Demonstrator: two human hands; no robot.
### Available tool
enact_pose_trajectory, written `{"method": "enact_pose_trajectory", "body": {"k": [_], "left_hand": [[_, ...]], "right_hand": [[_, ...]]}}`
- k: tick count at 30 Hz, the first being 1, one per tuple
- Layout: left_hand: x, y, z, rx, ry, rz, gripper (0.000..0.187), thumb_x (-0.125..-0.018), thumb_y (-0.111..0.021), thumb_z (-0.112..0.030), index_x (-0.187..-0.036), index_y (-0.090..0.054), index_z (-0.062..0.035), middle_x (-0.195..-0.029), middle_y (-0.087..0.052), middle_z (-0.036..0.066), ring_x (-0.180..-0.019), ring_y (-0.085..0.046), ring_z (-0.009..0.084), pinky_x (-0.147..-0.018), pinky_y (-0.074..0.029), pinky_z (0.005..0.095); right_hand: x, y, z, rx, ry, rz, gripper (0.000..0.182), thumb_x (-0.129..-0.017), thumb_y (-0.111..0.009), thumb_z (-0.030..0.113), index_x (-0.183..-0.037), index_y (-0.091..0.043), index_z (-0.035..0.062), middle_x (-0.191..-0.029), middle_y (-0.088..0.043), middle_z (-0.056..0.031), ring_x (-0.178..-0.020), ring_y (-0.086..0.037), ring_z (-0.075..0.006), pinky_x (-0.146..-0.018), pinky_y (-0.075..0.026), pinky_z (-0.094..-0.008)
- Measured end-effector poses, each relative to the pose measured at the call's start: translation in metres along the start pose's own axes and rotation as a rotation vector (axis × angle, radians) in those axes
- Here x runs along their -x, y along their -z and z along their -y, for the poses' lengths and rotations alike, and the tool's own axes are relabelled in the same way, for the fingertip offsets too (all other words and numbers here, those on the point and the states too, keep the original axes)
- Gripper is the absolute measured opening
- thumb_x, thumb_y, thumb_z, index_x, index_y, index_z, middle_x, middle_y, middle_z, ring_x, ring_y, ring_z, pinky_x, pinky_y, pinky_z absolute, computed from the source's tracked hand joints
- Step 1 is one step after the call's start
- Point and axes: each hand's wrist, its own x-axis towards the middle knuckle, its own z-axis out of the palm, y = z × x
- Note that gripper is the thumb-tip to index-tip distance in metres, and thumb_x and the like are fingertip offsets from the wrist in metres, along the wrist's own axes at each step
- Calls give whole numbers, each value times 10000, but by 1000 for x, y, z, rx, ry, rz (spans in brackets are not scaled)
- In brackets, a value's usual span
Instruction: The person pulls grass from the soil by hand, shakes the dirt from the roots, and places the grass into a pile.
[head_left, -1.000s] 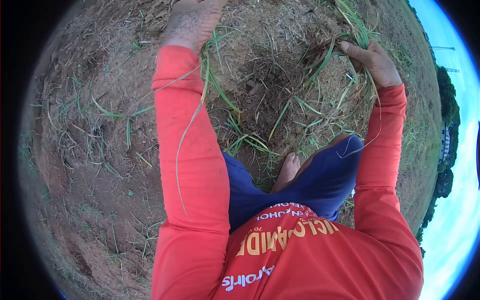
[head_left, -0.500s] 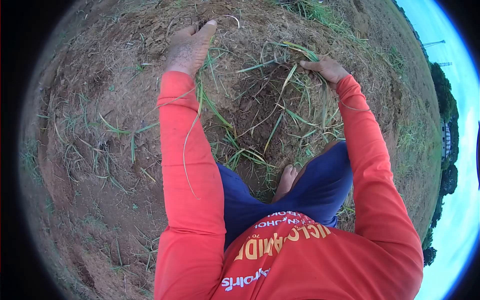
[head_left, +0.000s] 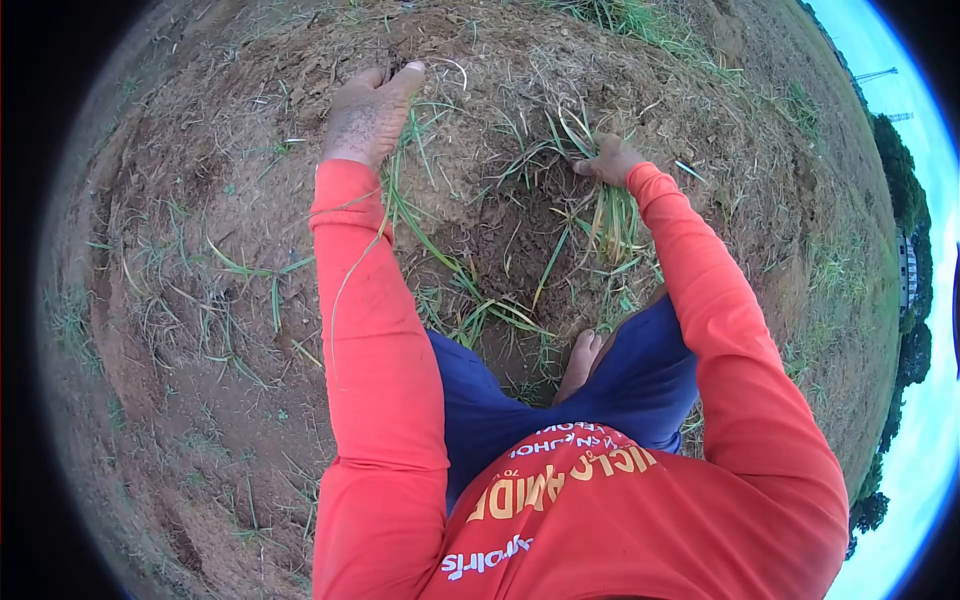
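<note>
My left hand (head_left: 368, 118), dusted with soil, is closed at the upper left with its thumb stretched out. Long green grass blades (head_left: 393, 190) trail from beneath its palm side, and one thin stem lies over the sleeve; the curled fingers are mostly hidden. To the right, my right hand (head_left: 612, 162) grips a tuft of grass (head_left: 614, 218), whose green and yellowed blades hang below the palm. Just left of this hand, more grass (head_left: 545, 150) stands at the edge of dark, loosened soil (head_left: 520, 225).
Cut or pulled grass (head_left: 490, 312) lies between the hands and my legs. My bare foot (head_left: 580, 362) rests on the soil. Scattered blades (head_left: 245, 268) cover the ground at left, and thicker grass (head_left: 640, 22) grows at the top. Trees (head_left: 905, 190) line the far right.
My right hand has moved left and slightly toward my body, and its grass now hangs in a tighter bunch below the palm. My left hand has shifted slightly toward me, still closed.
</note>
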Motion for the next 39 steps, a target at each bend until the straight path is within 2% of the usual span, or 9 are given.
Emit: {"method": "enact_pose_trajectory", "body": {"k": [1,4,5,9,12,15,21,29,39], "left_hand": [[2,1,-3,-5,23,18,540,-889,-703,-508,-927,-706,31,-828,-664,98,-796,-579,193,-764,-472,387],[-2,0,2,-4,42,37,512,-891,-715,-484,-881,-691,27,-781,-634,63,-743,-554,170,-710,-452,379],[-2,-1,2,23,56,40,505,-893,-715,-480,-850,-679,22,-760,-613,48,-723,-538,163,-696,-441,374],[-3,-15,5,125,107,69,444,-914,-720,-423,-763,-639,-14,-692,-562,4,-666,-519,127,-628,-427,334],[-9,-34,-2,396,176,116,311,-929,-734,-312,-791,-633,-52,-692,-577,0,-648,-547,95,-551,-436,279],[-5,-48,1,656,292,176,192,-933,-751,-202,-871,-632,-64,-751,-613,1,-611,-552,71,-498,-458,238],[6,-92,-5,910,399,357,170,-909,-777,-178,-1009,-673,-88,-910,-681,0,-664,-541,55,-524,-443,211],[17,-105,-23,931,298,444,189,-929,-772,-266,-1053,-696,-144,-964,-687,-43,-752,-549,76,-596,-383,243],[8,-91,-13,1028,368,470,131,-989,-698,-211,-1059,-676,-103,-902,-665,-10,-725,-555,68,-570,-406,231]], "right_hand": [[1,15,13,33,-79,157,534,-880,-782,403,-1218,-698,-2,-1159,-725,-179,-1027,-693,-306,-951,-520,-410],[-2,53,12,-336,3,73,431,-879,-783,391,-1090,-744,18,-984,-753,-141,-930,-717,-274,-891,-545,-403],[-3,68,11,-514,46,107,418,-892,-778,419,-981,-735,13,-818,-708,-62,-723,-669,-205,-743,-541,-396],[28,110,22,-1322,56,147,298,-966,-721,357,-960,-713,58,-743,-655,-22,-654,-626,-143,-599,-518,-328],[-15,65,12,-384,-243,-245,221,-986,-708,284,-993,-699,63,-791,-671,-42,-696,-662,-149,-606,-531,-280],[-20,46,6,-1297,-65,-258,196,-986,-706,229,-1012,-702,35,-902,-717,-85,-791,-717,-191,-691,-579,-296],[19,74,64,-1839,142,291,223,-964,-705,131,-1143,-676,0,-1038,-750,-115,-899,-738,-221,-813,-617,-379],[45,69,109,-1562,230,181,276,-955,-742,142,-1208,-675,52,-1057,-721,-42,-928,-696,-169,-841,-572,-331],[28,64,83,-1882,124,337,213,-1055,-593,180,-1181,-636,14,-1037,-720,-80,-906,-715,-191,-815,-621,-337]]}}
